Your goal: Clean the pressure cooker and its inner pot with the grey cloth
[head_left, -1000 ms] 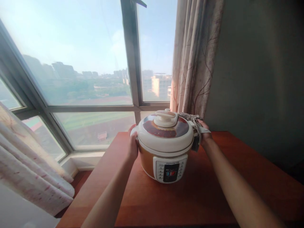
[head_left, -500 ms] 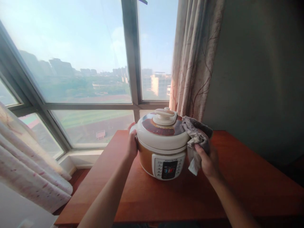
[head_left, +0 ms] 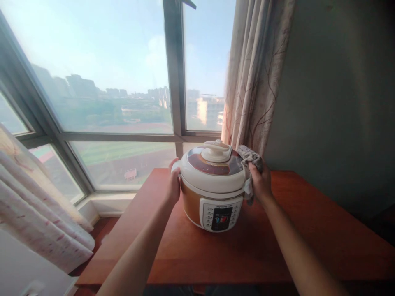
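Observation:
A white and orange electric pressure cooker (head_left: 212, 185) stands on a reddish wooden table (head_left: 253, 250), its control panel facing me and its lid on. My left hand (head_left: 173, 185) grips the cooker's left side under the lid rim. My right hand (head_left: 261, 181) presses a grey cloth (head_left: 248, 156) against the right side of the lid and body. Part of the cloth hangs below my fingers.
A large window (head_left: 101, 90) with a dark frame runs behind the table. A patterned curtain (head_left: 256, 74) hangs just behind the cooker, and another curtain (head_left: 40, 213) is at the lower left. A dark wall (head_left: 339, 102) is at the right.
My right hand dropped with the cloth to the cooker's lower right side, then rose back against the right side of the lid. My left hand stayed on the cooker.

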The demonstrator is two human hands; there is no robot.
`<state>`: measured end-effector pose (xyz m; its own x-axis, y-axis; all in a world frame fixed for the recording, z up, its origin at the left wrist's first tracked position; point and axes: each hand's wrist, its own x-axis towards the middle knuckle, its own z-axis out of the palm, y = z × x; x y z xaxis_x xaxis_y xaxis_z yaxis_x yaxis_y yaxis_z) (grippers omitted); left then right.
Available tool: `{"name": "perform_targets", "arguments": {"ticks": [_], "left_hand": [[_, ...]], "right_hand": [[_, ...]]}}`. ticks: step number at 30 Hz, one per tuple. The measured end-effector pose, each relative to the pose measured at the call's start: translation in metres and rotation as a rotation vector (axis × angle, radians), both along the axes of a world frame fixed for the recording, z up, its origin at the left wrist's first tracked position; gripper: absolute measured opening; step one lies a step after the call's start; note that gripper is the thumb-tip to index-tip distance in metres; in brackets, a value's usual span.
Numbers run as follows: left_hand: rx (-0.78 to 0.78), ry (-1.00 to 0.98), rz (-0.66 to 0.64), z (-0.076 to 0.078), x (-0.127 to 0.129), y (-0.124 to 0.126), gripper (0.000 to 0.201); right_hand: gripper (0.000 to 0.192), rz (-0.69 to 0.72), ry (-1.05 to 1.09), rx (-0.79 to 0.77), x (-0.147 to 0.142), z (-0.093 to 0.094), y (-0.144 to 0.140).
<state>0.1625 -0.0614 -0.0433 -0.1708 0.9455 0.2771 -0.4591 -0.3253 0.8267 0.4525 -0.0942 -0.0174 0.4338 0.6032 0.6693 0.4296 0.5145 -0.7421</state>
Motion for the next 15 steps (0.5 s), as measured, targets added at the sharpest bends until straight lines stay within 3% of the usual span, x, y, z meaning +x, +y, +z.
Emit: {"name": "perform_targets", "arguments": {"ticks": [5,10,15], "left_hand": [[-0.012,-0.037,-0.023,-0.005,0.000,0.003,0.060],[0.000,-0.044,0.026,-0.002,0.003,0.001,0.060],[0.016,-0.052,0.033,0.003,0.006,-0.003,0.056]], "right_hand": [[0.041,0.042,0.000,-0.361,0.025,0.027,0.032],[0.019,0.058,-0.025,-0.505,0.040,0.044,0.063],[0.015,0.138,0.044,-0.602,0.046,0.046,0.080]]}}
